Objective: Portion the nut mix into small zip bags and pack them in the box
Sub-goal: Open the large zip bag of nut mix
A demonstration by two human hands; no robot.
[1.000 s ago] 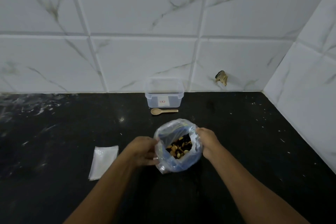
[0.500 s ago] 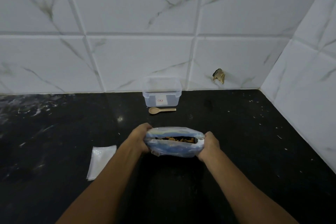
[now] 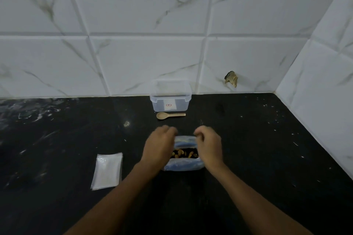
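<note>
A clear bluish plastic bag of nut mix (image 3: 183,165) stands open on the black counter, with brown and dark nuts (image 3: 184,153) showing inside. My left hand (image 3: 159,148) is at the bag's left rim and my right hand (image 3: 208,147) at its right rim, both with curled fingers reaching over the far edge of the bag. Motion blur hides the exact grip. A flat stack of small clear zip bags (image 3: 107,170) lies to the left. A clear plastic box (image 3: 170,99) stands open against the wall, with a beige spoon (image 3: 170,115) lying in front of it.
The black counter (image 3: 257,149) is speckled with white marks and ends at tiled walls behind and on the right. A chipped hole (image 3: 231,78) shows in the back wall tile.
Both hands moved from the sides of the bag up and over its far rim. The bag's mouth went from stretched wide and flat to a narrower opening between the hands.
</note>
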